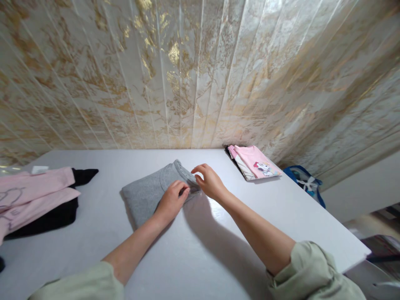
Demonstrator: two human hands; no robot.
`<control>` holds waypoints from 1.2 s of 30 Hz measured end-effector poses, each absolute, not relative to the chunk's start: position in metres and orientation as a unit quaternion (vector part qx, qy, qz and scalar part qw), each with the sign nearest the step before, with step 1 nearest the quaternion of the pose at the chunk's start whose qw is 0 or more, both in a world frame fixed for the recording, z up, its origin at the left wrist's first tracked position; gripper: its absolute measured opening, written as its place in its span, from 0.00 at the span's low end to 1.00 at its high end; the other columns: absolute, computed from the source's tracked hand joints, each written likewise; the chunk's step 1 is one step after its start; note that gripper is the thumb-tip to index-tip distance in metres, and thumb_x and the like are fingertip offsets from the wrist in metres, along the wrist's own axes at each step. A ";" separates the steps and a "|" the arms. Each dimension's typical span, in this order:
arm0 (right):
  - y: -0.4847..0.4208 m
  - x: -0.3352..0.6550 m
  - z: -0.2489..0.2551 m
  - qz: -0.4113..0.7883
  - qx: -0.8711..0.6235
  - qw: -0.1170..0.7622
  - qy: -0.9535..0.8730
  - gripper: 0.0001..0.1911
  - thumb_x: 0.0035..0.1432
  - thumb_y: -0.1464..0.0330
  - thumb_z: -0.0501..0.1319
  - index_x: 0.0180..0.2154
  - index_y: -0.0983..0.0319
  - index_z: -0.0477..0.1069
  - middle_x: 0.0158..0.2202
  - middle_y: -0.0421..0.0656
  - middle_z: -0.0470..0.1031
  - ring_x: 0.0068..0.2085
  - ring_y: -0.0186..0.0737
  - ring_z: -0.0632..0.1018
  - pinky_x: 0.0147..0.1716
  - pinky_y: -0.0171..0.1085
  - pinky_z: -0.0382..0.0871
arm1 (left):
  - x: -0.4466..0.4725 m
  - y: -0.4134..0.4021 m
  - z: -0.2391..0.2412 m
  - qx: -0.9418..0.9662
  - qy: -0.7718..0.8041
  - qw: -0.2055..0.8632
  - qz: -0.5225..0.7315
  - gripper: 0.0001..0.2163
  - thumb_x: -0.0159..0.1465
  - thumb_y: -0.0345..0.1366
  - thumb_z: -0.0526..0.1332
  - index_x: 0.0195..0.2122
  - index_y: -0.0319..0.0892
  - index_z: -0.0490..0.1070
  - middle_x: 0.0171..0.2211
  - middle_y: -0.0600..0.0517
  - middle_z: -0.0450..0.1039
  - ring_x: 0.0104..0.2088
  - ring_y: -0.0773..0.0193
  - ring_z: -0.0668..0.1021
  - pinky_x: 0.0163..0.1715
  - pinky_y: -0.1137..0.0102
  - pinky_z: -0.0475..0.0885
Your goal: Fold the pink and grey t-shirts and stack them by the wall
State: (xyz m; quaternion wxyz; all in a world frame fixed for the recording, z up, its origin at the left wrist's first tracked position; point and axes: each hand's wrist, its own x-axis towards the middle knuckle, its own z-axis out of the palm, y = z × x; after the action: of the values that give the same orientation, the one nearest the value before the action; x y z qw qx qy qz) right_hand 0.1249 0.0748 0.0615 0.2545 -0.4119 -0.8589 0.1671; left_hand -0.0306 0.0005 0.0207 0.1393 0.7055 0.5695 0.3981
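Observation:
A folded grey shirt [146,193] lies on the white table [200,250], its collar toward the wall. My left hand [171,201] rests on the shirt's right side, fingers curled and pinching the folded edge. My right hand [210,181] hovers just right of the collar, fingers bent over the shirt's right edge and touching it at the tips; whether they grip the cloth is unclear.
A pile of pink and black clothes [34,200] lies at the table's left. A folded stack with a pink cartoon shirt [254,162] on top sits at the back right. A blue bag [304,181] stands beyond the table's right edge. A marbled wall rises behind.

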 end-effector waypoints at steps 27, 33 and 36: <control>0.091 0.052 0.006 0.067 -0.438 0.151 -0.884 0.31 0.67 0.57 0.48 0.67 0.63 0.50 0.67 0.49 0.55 0.65 0.48 0.58 0.61 0.52 0.50 | -0.098 0.004 0.007 0.629 0.769 -0.055 0.098 0.27 0.69 0.45 0.44 0.64 0.34 0.57 0.66 0.40 0.57 0.65 0.51 0.61 0.63 0.54 0.52; 0.091 0.054 0.008 0.064 -0.432 0.158 -0.886 0.31 0.67 0.57 0.49 0.66 0.63 0.51 0.67 0.48 0.56 0.64 0.47 0.59 0.61 0.51 0.50 | -0.126 0.013 0.020 0.610 0.784 0.014 0.116 0.24 0.69 0.42 0.42 0.61 0.38 0.62 0.60 0.40 0.67 0.60 0.51 0.69 0.59 0.55 0.60; 0.092 0.055 0.007 0.064 -0.424 0.157 -0.889 0.31 0.67 0.57 0.49 0.66 0.62 0.51 0.67 0.48 0.56 0.64 0.47 0.60 0.61 0.51 0.51 | -0.150 0.012 0.029 0.594 0.796 0.029 0.111 0.20 0.66 0.38 0.46 0.54 0.38 0.69 0.51 0.40 0.74 0.52 0.52 0.75 0.53 0.60 0.66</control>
State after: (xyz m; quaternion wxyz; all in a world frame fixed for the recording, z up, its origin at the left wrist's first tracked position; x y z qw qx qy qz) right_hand 0.0555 0.0922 0.0070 0.1575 -0.4244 -0.8894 0.0635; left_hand -0.1498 0.0115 0.0288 0.0288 0.5937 0.7965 0.1110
